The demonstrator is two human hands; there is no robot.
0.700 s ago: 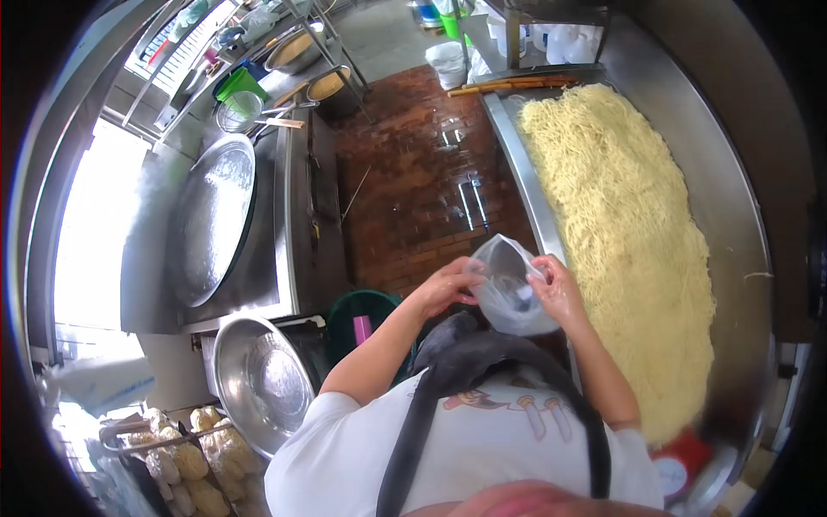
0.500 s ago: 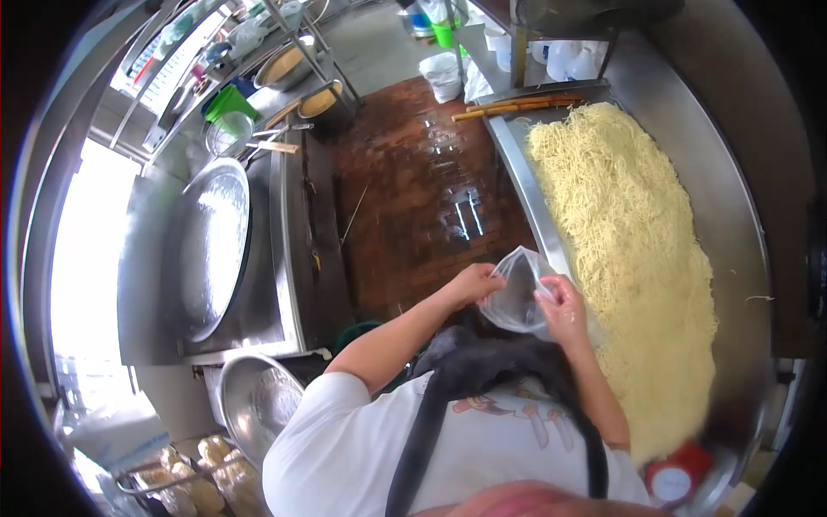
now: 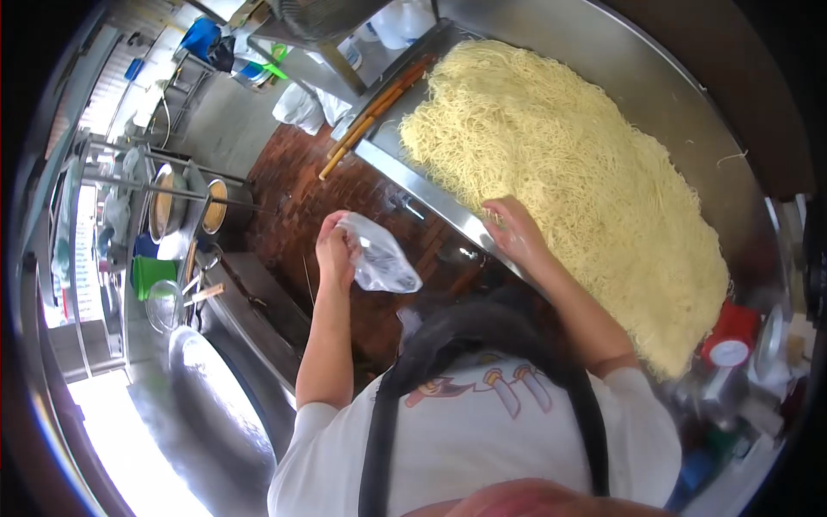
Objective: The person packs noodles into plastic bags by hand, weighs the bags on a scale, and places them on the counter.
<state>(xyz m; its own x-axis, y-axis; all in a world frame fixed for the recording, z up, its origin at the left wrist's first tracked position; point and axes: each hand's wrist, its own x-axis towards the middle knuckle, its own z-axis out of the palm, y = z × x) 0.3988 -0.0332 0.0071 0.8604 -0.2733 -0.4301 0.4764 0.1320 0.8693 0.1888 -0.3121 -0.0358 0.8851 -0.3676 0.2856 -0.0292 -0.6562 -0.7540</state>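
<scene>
My left hand [image 3: 334, 250] is closed on the gathered edge of a clear plastic bag [image 3: 379, 255], which hangs over the floor to the right of the fingers. My right hand [image 3: 517, 234] is at the near edge of a large heap of pale yellow noodles [image 3: 568, 164], its fingers partly spread. Its fingertips are close to the strands; whether they touch them I cannot make out. The noodles lie loose in a long steel trough [image 3: 413, 188].
Wooden poles [image 3: 370, 121] rest across the trough's far left end. A red scale [image 3: 728, 336] stands by its near right end. To my left are a big steel wok [image 3: 215, 379], a wire strainer [image 3: 165, 306] and a green container [image 3: 153, 276]. The brick floor [image 3: 284, 189] looks wet.
My right hand has let go of the bag and moved to the noodles. My left hand has carried the bag left. The view has turned right, towards the trough.
</scene>
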